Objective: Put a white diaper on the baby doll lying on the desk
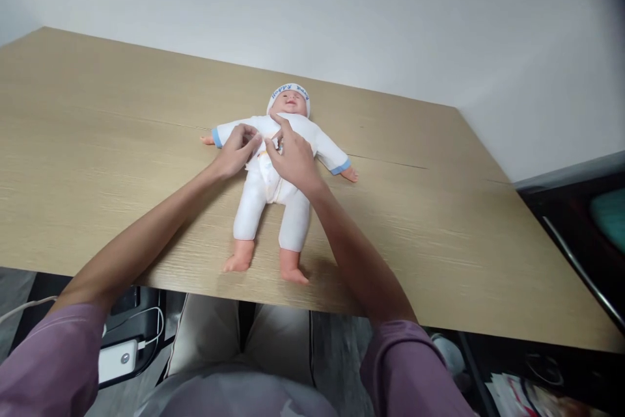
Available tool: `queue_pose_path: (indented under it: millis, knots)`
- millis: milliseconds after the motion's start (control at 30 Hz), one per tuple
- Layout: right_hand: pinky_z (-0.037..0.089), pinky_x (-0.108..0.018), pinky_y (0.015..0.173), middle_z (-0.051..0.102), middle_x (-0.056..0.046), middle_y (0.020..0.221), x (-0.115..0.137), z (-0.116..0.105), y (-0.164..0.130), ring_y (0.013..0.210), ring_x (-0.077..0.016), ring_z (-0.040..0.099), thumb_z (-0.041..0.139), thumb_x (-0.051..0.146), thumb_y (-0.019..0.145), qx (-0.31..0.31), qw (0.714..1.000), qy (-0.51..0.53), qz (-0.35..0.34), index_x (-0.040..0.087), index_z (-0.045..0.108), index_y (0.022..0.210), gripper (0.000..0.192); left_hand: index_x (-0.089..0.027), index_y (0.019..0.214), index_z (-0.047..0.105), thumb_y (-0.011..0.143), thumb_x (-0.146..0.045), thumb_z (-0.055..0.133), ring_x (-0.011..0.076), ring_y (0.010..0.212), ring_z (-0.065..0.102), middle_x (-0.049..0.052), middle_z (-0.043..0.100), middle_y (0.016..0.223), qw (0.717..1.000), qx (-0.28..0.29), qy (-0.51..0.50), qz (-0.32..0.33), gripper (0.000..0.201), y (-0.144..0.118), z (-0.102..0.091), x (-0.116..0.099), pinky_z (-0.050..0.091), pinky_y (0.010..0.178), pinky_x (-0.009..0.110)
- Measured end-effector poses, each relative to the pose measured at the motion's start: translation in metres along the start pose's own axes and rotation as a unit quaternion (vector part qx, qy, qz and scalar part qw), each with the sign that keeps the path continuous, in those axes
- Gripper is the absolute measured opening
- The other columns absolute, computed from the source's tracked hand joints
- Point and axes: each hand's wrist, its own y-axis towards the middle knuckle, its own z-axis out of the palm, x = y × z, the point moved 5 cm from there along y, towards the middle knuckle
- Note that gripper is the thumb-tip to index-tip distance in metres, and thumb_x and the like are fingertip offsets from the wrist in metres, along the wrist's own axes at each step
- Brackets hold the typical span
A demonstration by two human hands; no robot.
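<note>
A baby doll in a white outfit with blue cuffs lies on its back, its head away from me and its feet towards me. Around its hips is a white diaper with small coloured prints near the waist. My left hand is at the left side of the doll's belly, fingers bent and closed with the thumb on the diaper's upper edge. Over the right side of the belly, my right hand has its index finger stretched towards the chest, while thumb and other fingers close at the waistband. My hands partly hide the diaper's top.
The doll lies on a wooden table against a pale wall. A white power bank with a cable sits below the front edge at left. Dark furniture with a glassy panel stands at the right.
</note>
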Motion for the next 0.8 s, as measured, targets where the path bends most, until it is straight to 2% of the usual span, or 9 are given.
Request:
queue_pose_path:
  millis: [100, 200, 267, 367, 433, 500, 633, 733, 800]
  knots:
    - [0.059, -0.047, 0.102, 0.077, -0.008, 0.111, -0.005, -0.002, 0.001, 0.102, -0.0290, 0.073, 0.061, 0.025, 0.109, -0.007, 1.000, 0.014, -0.010, 0.020, 0.057, 0.163, 0.055, -0.026, 0.103, 0.052, 0.098, -0.077, 0.071, 0.0159, 0.070, 0.049, -0.002, 0.053, 0.083, 0.996, 0.057, -0.064, -0.016, 0.054, 0.000, 0.004, 0.009, 0.042, 0.065, 0.031]
    - [0.060, -0.046, 0.102, 0.074, -0.010, 0.115, -0.009, -0.004, 0.002, 0.109, -0.0289, 0.071, 0.059, 0.018, 0.104, -0.030, 0.999, 0.012, -0.030, 0.020, 0.061, 0.158, 0.053, -0.027, 0.100, 0.050, 0.098, -0.079, 0.071, 0.0169, 0.070, 0.047, -0.004, 0.050, 0.078, 0.995, 0.067, -0.074, -0.018, 0.056, 0.003, 0.007, 0.013, 0.041, 0.066, 0.032]
    - [0.061, -0.046, 0.104, 0.071, -0.010, 0.121, -0.009, -0.007, 0.002, 0.112, -0.0282, 0.069, 0.057, 0.016, 0.105, -0.051, 0.998, 0.005, -0.034, 0.022, 0.062, 0.154, 0.050, -0.026, 0.103, 0.054, 0.101, -0.075, 0.069, 0.0191, 0.078, 0.055, 0.001, 0.059, 0.087, 0.999, 0.032, -0.038, -0.002, 0.051, 0.004, 0.005, 0.012, 0.047, 0.072, 0.034]
    - [0.061, -0.045, 0.106, 0.068, -0.011, 0.128, 0.001, -0.018, -0.007, 0.110, -0.0254, 0.068, 0.050, 0.013, 0.109, -0.095, 0.995, 0.007, -0.034, 0.025, 0.068, 0.145, 0.041, -0.026, 0.114, 0.059, 0.108, -0.070, 0.064, 0.0228, 0.099, 0.063, 0.009, 0.069, 0.120, 0.995, -0.078, 0.064, 0.007, 0.044, -0.005, -0.003, -0.002, 0.055, 0.086, 0.038]
    - [0.062, -0.044, 0.105, 0.067, -0.012, 0.130, 0.014, -0.030, -0.025, 0.105, -0.0240, 0.067, 0.046, 0.011, 0.110, -0.127, 0.991, 0.021, -0.041, 0.025, 0.072, 0.134, 0.038, -0.027, 0.121, 0.060, 0.113, -0.067, 0.056, 0.0237, 0.107, 0.065, 0.011, 0.069, 0.137, 0.984, -0.139, 0.115, 0.011, 0.041, -0.022, -0.007, -0.022, 0.055, 0.093, 0.041]
    - [0.064, -0.045, 0.102, 0.067, -0.011, 0.127, 0.030, -0.040, -0.051, 0.103, -0.0245, 0.067, 0.047, 0.012, 0.108, -0.136, 0.988, 0.041, -0.058, 0.026, 0.073, 0.121, 0.032, -0.028, 0.122, 0.060, 0.117, -0.065, 0.050, 0.0242, 0.107, 0.065, 0.011, 0.070, 0.138, 0.979, -0.151, 0.136, 0.034, 0.039, -0.047, -0.007, -0.048, 0.055, 0.095, 0.042]
    - [0.066, -0.044, 0.097, 0.071, -0.009, 0.116, 0.048, -0.047, -0.116, 0.109, -0.0275, 0.073, 0.052, 0.019, 0.107, -0.052, 0.990, 0.098, -0.087, 0.029, 0.067, 0.109, 0.019, -0.026, 0.110, 0.065, 0.118, -0.059, 0.049, 0.0279, 0.102, 0.066, 0.009, 0.079, 0.115, 0.976, -0.032, 0.190, 0.103, 0.037, -0.104, 0.006, -0.088, 0.049, 0.099, 0.049]
    - [0.066, -0.045, 0.094, 0.076, -0.008, 0.113, 0.043, -0.040, -0.154, 0.103, -0.0276, 0.076, 0.056, 0.024, 0.109, 0.037, 0.989, 0.107, -0.094, 0.029, 0.067, 0.111, 0.012, -0.026, 0.105, 0.072, 0.117, -0.053, 0.051, 0.0318, 0.105, 0.066, 0.008, 0.083, 0.110, 0.954, 0.089, 0.266, 0.108, 0.036, -0.133, 0.015, -0.087, 0.040, 0.105, 0.056]
    - [0.064, -0.046, 0.095, 0.079, -0.008, 0.109, 0.033, -0.035, -0.167, 0.100, -0.0289, 0.076, 0.057, 0.028, 0.110, 0.061, 0.991, 0.080, -0.088, 0.029, 0.068, 0.109, 0.010, -0.026, 0.102, 0.073, 0.114, -0.053, 0.055, 0.0330, 0.107, 0.065, 0.008, 0.085, 0.114, 0.946, 0.123, 0.283, 0.100, 0.035, -0.139, 0.014, -0.076, 0.036, 0.107, 0.057]
